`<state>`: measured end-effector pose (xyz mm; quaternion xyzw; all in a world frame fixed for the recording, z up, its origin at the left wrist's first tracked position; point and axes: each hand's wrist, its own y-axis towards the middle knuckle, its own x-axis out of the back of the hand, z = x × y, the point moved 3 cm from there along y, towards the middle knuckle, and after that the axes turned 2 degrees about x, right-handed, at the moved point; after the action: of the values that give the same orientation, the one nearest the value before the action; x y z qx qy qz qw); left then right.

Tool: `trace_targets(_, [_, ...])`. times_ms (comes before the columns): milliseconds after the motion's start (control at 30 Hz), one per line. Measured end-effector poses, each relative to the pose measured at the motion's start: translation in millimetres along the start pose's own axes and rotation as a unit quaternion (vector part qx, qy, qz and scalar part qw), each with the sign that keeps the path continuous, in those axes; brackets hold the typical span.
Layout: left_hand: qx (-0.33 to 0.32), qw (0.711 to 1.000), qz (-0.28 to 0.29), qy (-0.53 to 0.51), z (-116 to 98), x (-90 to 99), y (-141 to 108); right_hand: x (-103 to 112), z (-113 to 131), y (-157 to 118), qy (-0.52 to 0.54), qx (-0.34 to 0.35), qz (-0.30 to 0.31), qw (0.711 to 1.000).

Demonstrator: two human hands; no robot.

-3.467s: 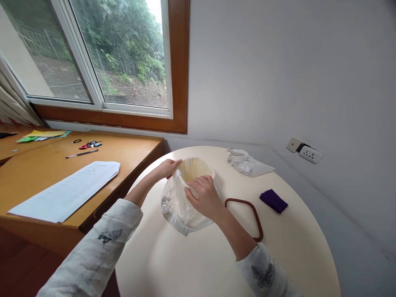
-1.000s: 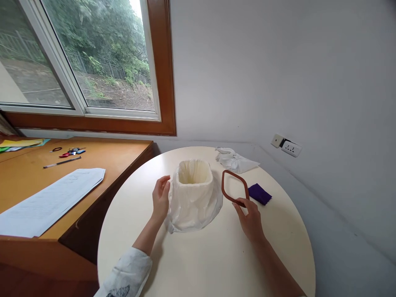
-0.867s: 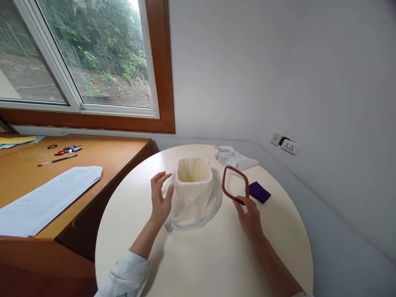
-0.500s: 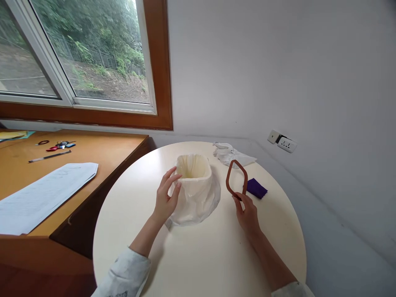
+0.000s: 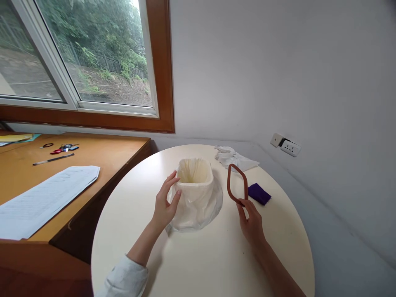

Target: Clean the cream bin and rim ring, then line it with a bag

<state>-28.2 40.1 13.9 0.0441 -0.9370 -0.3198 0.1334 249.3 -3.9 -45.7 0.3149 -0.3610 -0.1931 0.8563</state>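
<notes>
A small cream bin (image 5: 198, 187) stands on the round white table (image 5: 123, 231), lined with a thin whitish bag whose skirt spreads around its base. At the bin's left rim is my left hand (image 5: 165, 206), thumb and fingers apart, holding nothing. Between the thumb and fingers of my right hand (image 5: 252, 220) is the lower end of a brown rounded rectangular frame (image 5: 229, 181), held upright to the right of the bin. Just right of the frame lies a folded purple cloth (image 5: 259, 194).
A crumpled white plastic bag (image 5: 233, 157) lies at the table's back edge. On the wooden desk (image 5: 108, 144) at left are papers (image 5: 52, 202), a pen (image 5: 53, 159) and keys (image 5: 65, 147). Wall sockets (image 5: 291, 147) are at the right.
The view has shifted slightly, so most things appear a little lower. My left hand stays by the bin's rim, and my right hand still holds the brown frame, now turned slightly.
</notes>
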Motion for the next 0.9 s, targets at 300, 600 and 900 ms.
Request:
trace_targets(300, [0.016,0.989,-0.146,-0.008,-9,21.9,47,30,29,60,0.036,-0.028,-0.07,0.996])
trace_targets(600, [0.14,0.988,0.005,-0.067,-41,16.0,104,6,92,148,0.399,-0.077,-0.078,0.91])
trace_targets(900, [0.149,0.985,0.06,-0.068,-42,11.4,102,-30,99,153,0.495,-0.129,0.064,0.857])
